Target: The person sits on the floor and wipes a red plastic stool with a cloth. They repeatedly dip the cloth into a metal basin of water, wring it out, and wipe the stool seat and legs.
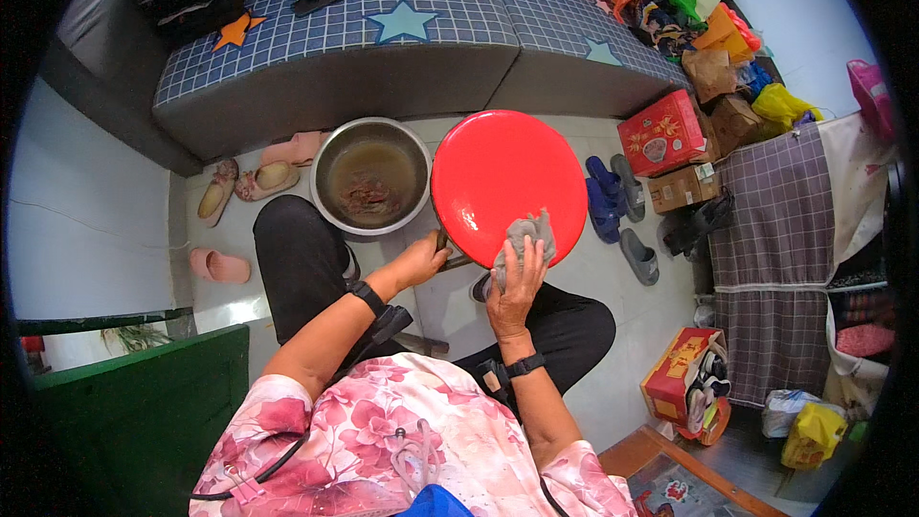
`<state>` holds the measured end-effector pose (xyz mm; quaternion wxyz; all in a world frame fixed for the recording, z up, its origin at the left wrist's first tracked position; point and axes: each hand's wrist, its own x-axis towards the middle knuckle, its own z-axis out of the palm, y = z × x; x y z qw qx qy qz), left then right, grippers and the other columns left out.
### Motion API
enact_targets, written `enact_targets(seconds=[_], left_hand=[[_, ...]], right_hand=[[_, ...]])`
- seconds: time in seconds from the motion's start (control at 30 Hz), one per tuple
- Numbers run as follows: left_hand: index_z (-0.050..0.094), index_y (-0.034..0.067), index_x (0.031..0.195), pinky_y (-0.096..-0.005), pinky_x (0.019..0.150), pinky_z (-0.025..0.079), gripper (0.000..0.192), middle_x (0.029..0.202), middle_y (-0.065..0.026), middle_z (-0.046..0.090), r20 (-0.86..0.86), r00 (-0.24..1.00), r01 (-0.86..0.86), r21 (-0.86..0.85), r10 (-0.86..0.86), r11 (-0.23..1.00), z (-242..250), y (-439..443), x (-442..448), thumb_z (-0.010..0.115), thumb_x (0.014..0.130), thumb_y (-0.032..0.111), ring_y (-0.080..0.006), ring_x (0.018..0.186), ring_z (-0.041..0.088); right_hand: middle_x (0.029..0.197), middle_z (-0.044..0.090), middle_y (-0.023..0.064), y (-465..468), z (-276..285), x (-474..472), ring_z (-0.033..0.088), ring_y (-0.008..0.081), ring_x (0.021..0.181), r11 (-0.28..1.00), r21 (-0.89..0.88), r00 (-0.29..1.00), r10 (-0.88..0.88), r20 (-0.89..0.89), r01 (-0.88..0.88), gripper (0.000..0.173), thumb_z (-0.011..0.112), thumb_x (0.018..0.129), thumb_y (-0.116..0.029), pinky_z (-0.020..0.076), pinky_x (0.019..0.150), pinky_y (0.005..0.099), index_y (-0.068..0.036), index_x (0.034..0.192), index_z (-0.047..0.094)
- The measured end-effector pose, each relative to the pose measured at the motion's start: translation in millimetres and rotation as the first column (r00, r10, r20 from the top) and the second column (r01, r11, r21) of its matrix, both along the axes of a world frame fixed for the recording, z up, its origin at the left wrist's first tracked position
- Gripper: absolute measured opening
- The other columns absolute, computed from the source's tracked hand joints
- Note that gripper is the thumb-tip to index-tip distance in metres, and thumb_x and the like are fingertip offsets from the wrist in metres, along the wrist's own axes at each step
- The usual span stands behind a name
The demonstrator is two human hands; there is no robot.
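Note:
A round stool with a glossy red seat (506, 183) stands between my knees. My left hand (413, 262) grips a dark piece of its frame (454, 261) below the seat's near left edge. With fingers extended, my right hand (518, 287) holds a crumpled grey cloth (540, 228) against the near right part of the seat. Just left of the stool is a metal basin (322, 190) of murky water (380, 158). A brownish wet bundle, perhaps a rag (367, 192), lies in the water.
Beyond the basin runs a long sofa (323, 75) with a checked cover. Blue slippers (603, 197) and grey slippers (639, 258) lie right of the stool, near a red box (660, 133). Pink slippers (219, 266) and flowered shoes (267, 181) are at left. A green panel (143, 416) stands nearby.

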<state>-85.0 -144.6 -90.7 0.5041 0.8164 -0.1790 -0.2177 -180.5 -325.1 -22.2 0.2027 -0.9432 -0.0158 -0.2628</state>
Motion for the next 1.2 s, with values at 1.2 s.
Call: enact_targets(seconds=[1.2], left_hand=[[0.046, -0.004, 0.111, -0.0547, 0.079, 0.046, 0.039, 0.094, -0.0336, 0.062, -0.029, 0.999, 0.033, 0.004, -0.033, 0.999, -5.7, 1.3, 0.7, 0.054, 0.094, 0.030, -0.0518, 0.092, 0.058]], right_hand=[[0.144, 0.045, 0.0212, -114.4, 16.8, 66.6, 0.040, 0.0407, 0.134, 0.985, 0.003, 0.970, 0.168, -0.177, -0.170, 0.048, 0.059, 0.089, -0.016, 0.0300, 0.112, 0.0476, -0.005, 0.136, 0.053]])
